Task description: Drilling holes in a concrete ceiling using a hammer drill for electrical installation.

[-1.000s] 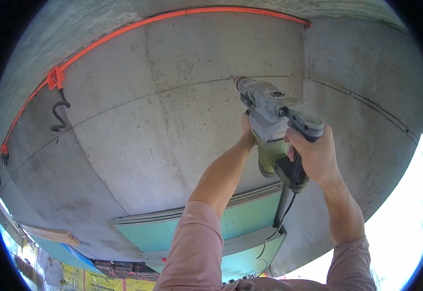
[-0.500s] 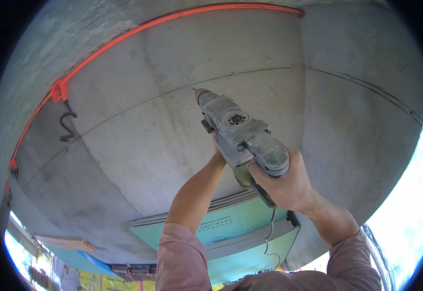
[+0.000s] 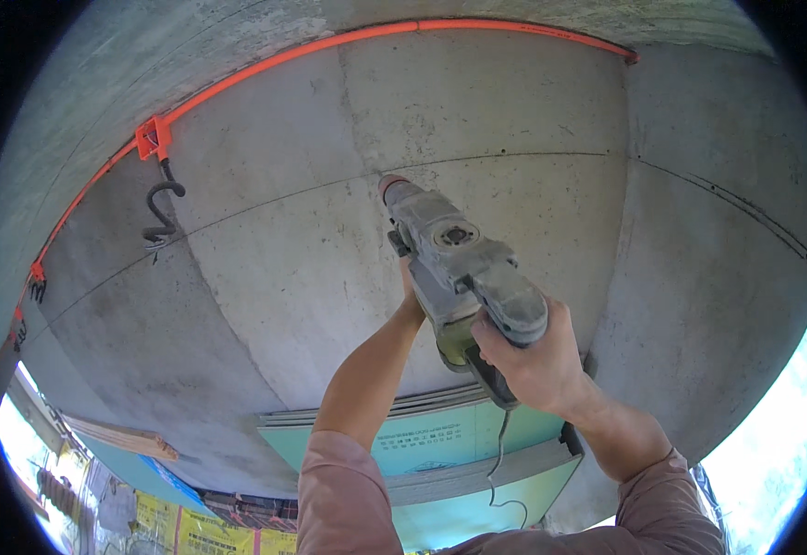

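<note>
A dusty grey rotary hammer drill points up and away at the concrete wall. Its reddish chuck is at the dark line drawn across the concrete; the bit cannot be made out. My right hand is wrapped round the rear handle. Beneath the front of the tool, my left hand supports it from the left, its fingers mostly hidden behind the body. A thin cord hangs from the handle.
Orange conduit runs along the top of the wall, with a box and dangling dark flexible tube at left. Stacked green boards lean below the drill. Wooden planks and yellow packages lie at lower left.
The view has shifted, so the wall appears lower and to the right. The drill has come up to the drawn line, and its bit, visible before, no longer shows. Both hands keep their hold.
</note>
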`<state>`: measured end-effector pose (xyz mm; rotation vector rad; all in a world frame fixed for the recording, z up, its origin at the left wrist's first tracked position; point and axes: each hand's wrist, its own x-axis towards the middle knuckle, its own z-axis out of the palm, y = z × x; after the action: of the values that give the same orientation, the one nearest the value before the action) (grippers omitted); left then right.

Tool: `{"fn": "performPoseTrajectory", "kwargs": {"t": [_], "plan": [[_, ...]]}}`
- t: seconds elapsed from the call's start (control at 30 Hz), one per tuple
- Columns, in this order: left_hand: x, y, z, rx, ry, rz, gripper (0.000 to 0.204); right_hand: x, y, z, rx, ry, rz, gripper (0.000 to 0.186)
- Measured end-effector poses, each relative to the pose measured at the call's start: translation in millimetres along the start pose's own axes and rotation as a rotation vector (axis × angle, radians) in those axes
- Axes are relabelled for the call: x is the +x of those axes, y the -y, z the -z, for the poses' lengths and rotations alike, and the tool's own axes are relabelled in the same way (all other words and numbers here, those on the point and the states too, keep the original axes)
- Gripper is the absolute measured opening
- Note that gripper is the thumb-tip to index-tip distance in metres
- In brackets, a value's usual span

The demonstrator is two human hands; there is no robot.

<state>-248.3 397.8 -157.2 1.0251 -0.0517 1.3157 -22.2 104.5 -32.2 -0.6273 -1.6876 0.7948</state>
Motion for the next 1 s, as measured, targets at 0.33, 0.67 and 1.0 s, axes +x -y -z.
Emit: {"fn": "performPoseTrajectory", "kwargs": {"t": [0.33,0.67,1.0], "plan": [[-17,-30,21,0.07,0.016,-0.037,0.07,3,1,-18,-0.025,0.033,0.167,0.012],[-19,-24,-43,-0.1,-0.245,-0.07,0.04,-6,-11,-10,0.081,0.009,-0.015,0.02],[-25,-38,-48,0.143,-0.274,-0.165,0.036,-9,-3,-19,0.107,-0.02,0.013,0.012]]}}
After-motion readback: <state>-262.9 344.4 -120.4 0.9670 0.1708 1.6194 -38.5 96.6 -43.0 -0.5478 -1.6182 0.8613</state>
